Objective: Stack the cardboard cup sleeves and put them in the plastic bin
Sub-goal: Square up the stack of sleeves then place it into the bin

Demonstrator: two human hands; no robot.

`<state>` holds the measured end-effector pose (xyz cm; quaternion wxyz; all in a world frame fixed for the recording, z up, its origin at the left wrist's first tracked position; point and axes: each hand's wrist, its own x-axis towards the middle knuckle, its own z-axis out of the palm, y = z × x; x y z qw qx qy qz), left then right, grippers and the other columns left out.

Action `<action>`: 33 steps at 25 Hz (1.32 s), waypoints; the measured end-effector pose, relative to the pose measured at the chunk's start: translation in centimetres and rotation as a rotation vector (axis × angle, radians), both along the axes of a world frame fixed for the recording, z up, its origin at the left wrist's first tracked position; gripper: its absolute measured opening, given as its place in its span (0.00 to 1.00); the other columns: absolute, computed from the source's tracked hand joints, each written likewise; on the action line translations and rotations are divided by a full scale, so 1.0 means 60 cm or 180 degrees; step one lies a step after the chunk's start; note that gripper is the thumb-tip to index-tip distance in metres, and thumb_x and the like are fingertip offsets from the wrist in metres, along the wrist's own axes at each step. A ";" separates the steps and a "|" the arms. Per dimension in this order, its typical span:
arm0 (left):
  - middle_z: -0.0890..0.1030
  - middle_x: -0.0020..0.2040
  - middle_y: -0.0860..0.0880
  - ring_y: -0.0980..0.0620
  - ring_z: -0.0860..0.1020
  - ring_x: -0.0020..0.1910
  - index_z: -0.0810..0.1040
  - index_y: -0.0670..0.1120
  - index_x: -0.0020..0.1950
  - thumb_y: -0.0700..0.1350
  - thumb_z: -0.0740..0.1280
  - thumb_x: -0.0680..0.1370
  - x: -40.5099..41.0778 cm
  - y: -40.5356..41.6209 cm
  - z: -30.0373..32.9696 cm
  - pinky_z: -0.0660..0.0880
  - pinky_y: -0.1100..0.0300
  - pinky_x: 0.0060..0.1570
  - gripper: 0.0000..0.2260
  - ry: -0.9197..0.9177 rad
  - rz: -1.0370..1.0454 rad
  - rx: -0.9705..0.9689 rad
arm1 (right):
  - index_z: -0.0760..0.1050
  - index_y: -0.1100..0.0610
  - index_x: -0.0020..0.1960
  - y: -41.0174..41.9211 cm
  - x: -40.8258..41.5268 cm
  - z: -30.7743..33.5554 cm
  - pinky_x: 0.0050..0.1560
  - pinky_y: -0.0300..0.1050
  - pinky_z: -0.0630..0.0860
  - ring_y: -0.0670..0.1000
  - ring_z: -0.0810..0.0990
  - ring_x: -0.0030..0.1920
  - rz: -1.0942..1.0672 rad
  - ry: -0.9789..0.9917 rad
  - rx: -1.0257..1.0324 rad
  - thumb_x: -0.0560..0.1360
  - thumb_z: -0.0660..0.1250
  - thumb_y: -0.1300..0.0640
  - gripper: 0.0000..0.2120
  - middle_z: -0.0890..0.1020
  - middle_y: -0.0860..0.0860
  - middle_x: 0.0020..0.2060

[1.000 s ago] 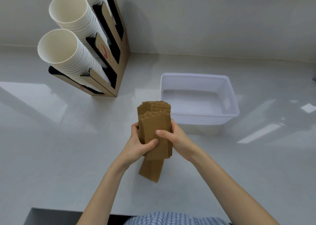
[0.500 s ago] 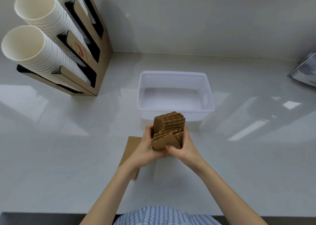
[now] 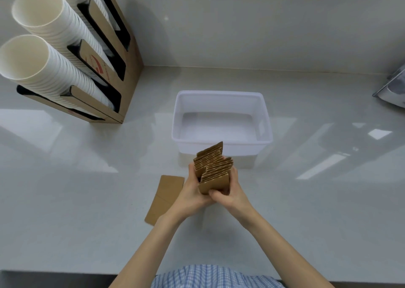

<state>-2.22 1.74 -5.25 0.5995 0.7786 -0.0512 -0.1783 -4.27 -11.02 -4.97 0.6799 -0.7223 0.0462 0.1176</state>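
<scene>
Both hands clasp a bundle of cardboard cup sleeves just in front of the plastic bin.

The left hand (image 3: 192,191) and the right hand (image 3: 232,192) press in from either side of the stack of sleeves (image 3: 213,169), each grip closed narrow around it, thumbs meeting at the near lower edge. The sleeves stand on edge and are uneven, some poking up higher toward the back. The stack is held above the worktop (image 3: 306,211), near the front wall of the white plastic bin (image 3: 266,121), which holds nothing visible. One loose sleeve (image 3: 165,197) lies flat on the worktop just left of the left hand, partly hidden under the wrist. At far left, a cardboard cup dispenser (image 3: 122,73) holds tilted columns of white paper cups (image 3: 46,64).
</scene>
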 end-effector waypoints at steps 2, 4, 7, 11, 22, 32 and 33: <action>0.73 0.54 0.62 0.64 0.75 0.55 0.61 0.52 0.63 0.54 0.75 0.57 0.003 0.002 -0.002 0.75 0.67 0.51 0.39 0.0013 -0.0079 0.0033 | 0.54 0.41 0.66 -0.004 0.002 0.000 0.55 0.30 0.72 0.47 0.71 0.63 -0.0012 -0.0073 -0.0020 0.58 0.66 0.53 0.39 0.64 0.50 0.65; 0.68 0.56 0.63 0.62 0.71 0.58 0.63 0.52 0.64 0.54 0.76 0.57 0.003 0.009 -0.004 0.71 0.69 0.53 0.39 -0.0105 -0.0120 0.0200 | 0.54 0.39 0.63 0.000 -0.001 -0.003 0.53 0.28 0.72 0.47 0.71 0.62 0.0018 -0.0119 -0.0128 0.59 0.65 0.56 0.36 0.61 0.50 0.64; 0.69 0.58 0.56 0.57 0.68 0.60 0.66 0.60 0.60 0.53 0.74 0.58 0.005 0.018 -0.006 0.66 0.68 0.57 0.33 -0.0369 -0.0283 0.0414 | 0.55 0.40 0.61 0.010 -0.003 -0.007 0.51 0.28 0.73 0.47 0.71 0.62 0.0111 -0.0063 -0.0151 0.59 0.64 0.55 0.34 0.65 0.51 0.62; 0.70 0.60 0.54 0.68 0.69 0.59 0.65 0.62 0.61 0.54 0.73 0.59 0.009 0.019 -0.003 0.67 0.76 0.54 0.32 -0.0400 -0.0418 0.0407 | 0.51 0.54 0.71 0.006 0.002 -0.005 0.53 0.28 0.73 0.39 0.72 0.59 0.0281 0.0096 0.0041 0.64 0.60 0.61 0.37 0.73 0.45 0.57; 0.79 0.59 0.47 0.53 0.78 0.57 0.72 0.46 0.62 0.52 0.75 0.61 0.006 0.090 -0.001 0.77 0.51 0.56 0.31 -0.0147 0.0201 0.0163 | 0.57 0.48 0.69 0.038 0.029 0.029 0.64 0.38 0.68 0.45 0.69 0.66 0.0760 0.0153 0.0060 0.70 0.64 0.53 0.30 0.70 0.48 0.65; 0.82 0.38 0.56 0.67 0.80 0.33 0.75 0.54 0.44 0.38 0.71 0.70 -0.009 0.204 0.037 0.75 0.71 0.26 0.12 0.0107 0.1331 -0.0011 | 0.62 0.54 0.69 0.108 0.041 0.002 0.65 0.44 0.64 0.53 0.66 0.65 0.1002 0.0199 -0.1901 0.72 0.66 0.49 0.28 0.69 0.55 0.63; 0.81 0.40 0.55 0.67 0.80 0.33 0.75 0.54 0.45 0.39 0.71 0.70 -0.009 0.208 0.037 0.75 0.71 0.27 0.12 0.0106 0.1356 -0.0003 | 0.60 0.53 0.70 0.116 0.040 0.000 0.68 0.47 0.61 0.55 0.63 0.67 0.1125 0.0197 -0.2142 0.70 0.67 0.46 0.32 0.66 0.55 0.64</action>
